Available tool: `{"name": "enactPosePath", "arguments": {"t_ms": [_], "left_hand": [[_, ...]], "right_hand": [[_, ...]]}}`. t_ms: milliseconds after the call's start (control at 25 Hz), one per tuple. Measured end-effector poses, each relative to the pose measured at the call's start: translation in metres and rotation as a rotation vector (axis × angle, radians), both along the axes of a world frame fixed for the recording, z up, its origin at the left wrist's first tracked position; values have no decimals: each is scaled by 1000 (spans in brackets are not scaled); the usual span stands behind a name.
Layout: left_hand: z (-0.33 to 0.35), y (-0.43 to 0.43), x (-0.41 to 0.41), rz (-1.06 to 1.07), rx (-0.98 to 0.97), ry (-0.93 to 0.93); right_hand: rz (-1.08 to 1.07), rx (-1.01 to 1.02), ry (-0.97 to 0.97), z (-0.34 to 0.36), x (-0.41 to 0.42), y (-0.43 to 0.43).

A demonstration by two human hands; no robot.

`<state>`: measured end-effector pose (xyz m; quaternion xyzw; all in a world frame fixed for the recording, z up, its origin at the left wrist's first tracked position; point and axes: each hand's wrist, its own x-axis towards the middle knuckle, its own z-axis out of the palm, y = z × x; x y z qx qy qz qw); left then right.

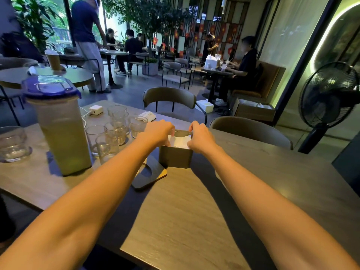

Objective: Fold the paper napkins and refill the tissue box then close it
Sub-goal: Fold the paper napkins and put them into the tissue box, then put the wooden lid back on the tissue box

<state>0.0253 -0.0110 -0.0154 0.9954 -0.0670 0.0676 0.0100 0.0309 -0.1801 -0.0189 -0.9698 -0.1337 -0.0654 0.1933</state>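
Note:
A dark square tissue box (176,157) stands open in the middle of the wooden table (194,211). White paper napkins (180,141) fill its top. My left hand (158,132) reaches in at the left rim, fingers curled down onto the napkins. At the right rim, my right hand (201,138) has its fingers pressed on the napkins too. The box's dark lid (150,175), with an oval slot, lies flat on the table just left of and in front of the box, partly under my left forearm.
A tall pitcher (60,129) with a blue lid stands at the left, several drinking glasses (115,131) beside it. A glass bowl (12,144) sits at the far left. Two chairs (169,100) face the table's far side. A standing fan (327,98) is at the right. People sit at other tables.

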Motion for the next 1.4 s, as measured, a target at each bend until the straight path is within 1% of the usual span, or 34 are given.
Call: {"name": "enactPosePath", "arguments": {"t_ms": [120, 280, 440, 520, 640, 680, 800, 920, 1000, 1040, 1120, 1160, 1240, 1320, 1400], "left_hand": [[-3, -1, 3, 3, 6, 0], [-3, -3, 3, 12, 57, -37], [6, 2, -3, 10, 144, -45], [9, 5, -1, 53, 208, 61], [13, 3, 11, 114, 144, 347], [12, 4, 16, 136, 137, 408], [16, 3, 16, 178, 150, 483], [21, -1, 15, 204, 112, 483], [23, -3, 16, 206, 117, 596], [21, -4, 17, 207, 88, 628], [20, -2, 15, 202, 40, 626], [23, -4, 10, 163, 34, 629], [29, -6, -2, 91, -59, 576], [36, -1, -12, 38, -195, 408], [42, 9, -26, -3, -241, 195]], "right_hand": [[-44, 28, 58, -2, 6, 3], [-26, -45, 71, -4, 12, 6], [77, -98, 259, 6, 14, 4], [95, -130, 340, 13, 13, 2], [61, -201, 403, 17, 14, 2], [55, -218, 431, 16, 15, 3], [43, -192, 508, 15, 17, 3], [15, -165, 574, 15, 21, 5], [13, -191, 574, 15, 21, 5], [17, -200, 570, 15, 20, 5], [33, -186, 556, 15, 21, 3], [45, -167, 529, 16, 21, 2], [65, -110, 426, 20, 17, -2], [87, -69, 338, 27, 13, -6], [106, -89, 249, 35, 4, -8]]}}
